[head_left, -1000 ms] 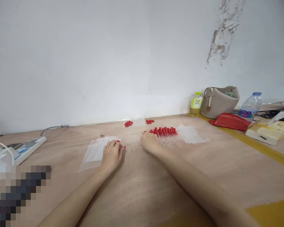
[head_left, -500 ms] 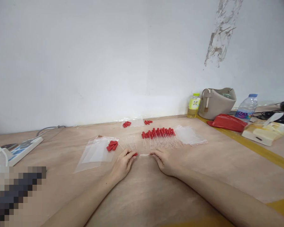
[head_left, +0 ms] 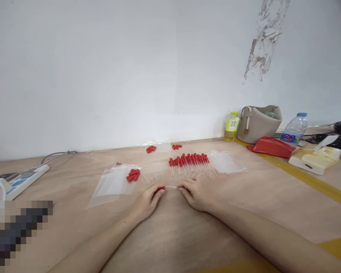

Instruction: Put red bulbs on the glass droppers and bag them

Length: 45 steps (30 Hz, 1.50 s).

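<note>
My left hand (head_left: 150, 197) pinches a red rubber dropper bulb (head_left: 163, 188), mostly covered by the fingers. Between thumb and fingers of my right hand (head_left: 192, 193) is a thin clear dropper tube (head_left: 172, 187), lying level. Its left end meets the bulb; whether it sits inside I cannot tell. Just beyond my hands lies a row of droppers with red bulbs (head_left: 189, 160), tubes pointing toward me. Several bare clear tubes (head_left: 156, 171) lie left of that row. Further left, loose red bulbs (head_left: 133, 175) rest on clear zip bags (head_left: 110, 184).
More red bulbs (head_left: 151, 149) lie near the wall. Another clear bag (head_left: 227, 163) is right of the row. At the right stand a tea bottle (head_left: 231, 127), a grey bag (head_left: 258, 125), a water bottle (head_left: 294, 131) and a tissue pack (head_left: 315, 157). A power strip (head_left: 28, 181) lies left.
The tube, lying on the table under my right fingertips before, is now gripped and its left end has come up to the bulb. My left hand keeps the bulb pinched.
</note>
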### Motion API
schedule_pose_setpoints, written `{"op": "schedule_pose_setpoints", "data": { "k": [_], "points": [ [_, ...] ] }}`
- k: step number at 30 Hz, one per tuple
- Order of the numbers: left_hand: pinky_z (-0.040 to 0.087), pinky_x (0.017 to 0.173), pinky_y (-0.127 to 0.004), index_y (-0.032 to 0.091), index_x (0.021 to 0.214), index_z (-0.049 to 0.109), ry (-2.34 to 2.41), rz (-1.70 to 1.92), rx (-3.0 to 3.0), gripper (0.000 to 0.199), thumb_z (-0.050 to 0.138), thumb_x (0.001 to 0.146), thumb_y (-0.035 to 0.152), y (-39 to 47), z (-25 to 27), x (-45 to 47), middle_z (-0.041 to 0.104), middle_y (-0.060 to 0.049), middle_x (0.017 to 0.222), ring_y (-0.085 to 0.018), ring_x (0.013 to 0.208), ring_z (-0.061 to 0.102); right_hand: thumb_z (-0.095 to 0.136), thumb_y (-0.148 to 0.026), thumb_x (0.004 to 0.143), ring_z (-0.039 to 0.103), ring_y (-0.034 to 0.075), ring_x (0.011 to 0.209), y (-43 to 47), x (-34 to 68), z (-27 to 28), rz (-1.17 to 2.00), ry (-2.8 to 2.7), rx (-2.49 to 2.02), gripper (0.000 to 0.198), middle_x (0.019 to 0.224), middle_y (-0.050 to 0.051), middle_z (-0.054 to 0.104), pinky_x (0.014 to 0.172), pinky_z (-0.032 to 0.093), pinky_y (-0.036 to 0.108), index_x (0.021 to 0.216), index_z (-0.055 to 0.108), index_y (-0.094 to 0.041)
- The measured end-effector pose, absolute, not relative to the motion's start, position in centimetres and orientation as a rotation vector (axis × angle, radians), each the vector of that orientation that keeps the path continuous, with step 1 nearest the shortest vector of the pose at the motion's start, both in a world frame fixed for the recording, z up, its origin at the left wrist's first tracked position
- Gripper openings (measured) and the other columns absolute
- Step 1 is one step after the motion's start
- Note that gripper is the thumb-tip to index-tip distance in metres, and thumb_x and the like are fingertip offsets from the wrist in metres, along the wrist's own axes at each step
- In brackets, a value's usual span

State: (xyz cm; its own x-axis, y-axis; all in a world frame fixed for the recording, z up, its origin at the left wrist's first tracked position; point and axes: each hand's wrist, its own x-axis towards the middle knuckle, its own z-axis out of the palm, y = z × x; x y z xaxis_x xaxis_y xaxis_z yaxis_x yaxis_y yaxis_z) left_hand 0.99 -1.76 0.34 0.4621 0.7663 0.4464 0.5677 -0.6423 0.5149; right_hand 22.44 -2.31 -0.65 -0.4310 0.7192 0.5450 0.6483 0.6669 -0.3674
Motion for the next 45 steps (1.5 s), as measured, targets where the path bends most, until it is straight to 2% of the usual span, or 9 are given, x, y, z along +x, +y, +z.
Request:
{"op": "schedule_pose_setpoints", "data": {
  "k": [5, 11, 20, 28, 36, 41, 43, 45],
  "points": [
    [0.042, 0.061, -0.022, 0.018, 0.088, 0.057, 1.170, 0.929, 2.310, 0.021, 0.043, 0.084, 0.033, -1.9, 0.2, 1.0, 0.061, 0.001, 0.077, -0.013, 0.067, 0.054, 0.042, -0.021, 0.084, 0.052, 0.011, 0.071, -2.4, 22.6, -0.2, 0.240, -2.206, -1.037, 0.019, 0.078, 0.000, 0.062, 0.079, 0.028, 0.031, 0.088, 0.060, -0.021],
    [0.042, 0.064, -0.021, 0.019, 0.083, 0.060, 1.099, 0.854, 2.381, 0.020, 0.044, 0.084, 0.031, -2.1, 0.5, 1.0, 0.062, 0.001, 0.076, -0.013, 0.069, 0.055, 0.045, -0.020, 0.083, 0.053, 0.012, 0.076, -1.8, 22.8, 0.0, 0.365, -2.247, -1.085, 0.019, 0.081, -0.001, 0.064, 0.084, 0.024, 0.033, 0.086, 0.063, -0.023],
    [0.040, 0.064, -0.023, 0.018, 0.081, 0.060, 1.080, 0.746, 2.533, 0.022, 0.042, 0.086, 0.031, -2.4, 0.8, 1.3, 0.059, -0.001, 0.074, -0.013, 0.069, 0.054, 0.042, -0.023, 0.083, 0.049, 0.010, 0.067, -2.2, 22.8, 0.2, -0.001, -2.352, -1.120, 0.020, 0.077, 0.000, 0.061, 0.073, 0.022, 0.031, 0.079, 0.062, -0.022],
    [0.040, 0.063, -0.024, 0.017, 0.082, 0.056, 1.012, 0.698, 2.647, 0.023, 0.038, 0.088, 0.029, -2.5, 1.0, 1.3, 0.057, -0.002, 0.074, -0.014, 0.068, 0.051, 0.040, -0.022, 0.083, 0.051, 0.010, 0.066, -2.9, 21.9, 0.8, 0.135, -2.391, -1.162, 0.022, 0.072, -0.002, 0.064, 0.071, 0.023, 0.028, 0.069, 0.057, -0.019],
    [0.040, 0.062, -0.024, 0.017, 0.081, 0.055, 1.002, 0.668, 2.694, 0.022, 0.037, 0.088, 0.029, -2.1, 1.1, 1.3, 0.054, -0.002, 0.073, -0.014, 0.068, 0.051, 0.039, -0.023, 0.084, 0.052, 0.011, 0.066, -2.8, 21.2, 0.7, 0.174, -2.386, -1.227, 0.025, 0.073, 0.000, 0.065, 0.072, 0.025, 0.028, 0.070, 0.059, -0.018],
    [0.041, 0.067, -0.024, 0.019, 0.089, 0.056, 1.000, 0.811, 2.686, 0.018, 0.039, 0.087, 0.026, -1.5, 1.4, 0.9, 0.055, -0.002, 0.080, -0.014, 0.074, 0.052, 0.037, -0.025, 0.084, 0.052, 0.012, 0.073, -3.7, 20.8, 1.7, 0.040, -2.401, -1.190, 0.026, 0.078, 0.001, 0.063, 0.072, 0.029, 0.027, 0.075, 0.060, -0.018],
    [0.042, 0.071, -0.025, 0.020, 0.100, 0.052, 1.041, 0.912, 2.666, 0.018, 0.042, 0.085, 0.025, -1.5, 1.4, 0.7, 0.054, -0.003, 0.090, -0.014, 0.079, 0.052, 0.039, -0.026, 0.083, 0.052, 0.013, 0.075, -4.0, 20.9, 2.3, 0.013, -2.425, -1.194, 0.026, 0.079, 0.003, 0.063, 0.069, 0.031, 0.026, 0.073, 0.061, -0.018],
    [0.042, 0.067, -0.026, 0.019, 0.104, 0.047, 1.210, 1.015, 2.612, 0.023, 0.046, 0.083, 0.028, -1.7, 1.2, 0.4, 0.053, -0.004, 0.089, -0.015, 0.075, 0.051, 0.042, -0.026, 0.081, 0.053, 0.013, 0.071, -3.7, 21.3, 2.8, 0.017, -2.422, -1.255, 0.025, 0.077, 0.004, 0.062, 0.064, 0.032, 0.024, 0.070, 0.062, -0.017]
  ]
}}
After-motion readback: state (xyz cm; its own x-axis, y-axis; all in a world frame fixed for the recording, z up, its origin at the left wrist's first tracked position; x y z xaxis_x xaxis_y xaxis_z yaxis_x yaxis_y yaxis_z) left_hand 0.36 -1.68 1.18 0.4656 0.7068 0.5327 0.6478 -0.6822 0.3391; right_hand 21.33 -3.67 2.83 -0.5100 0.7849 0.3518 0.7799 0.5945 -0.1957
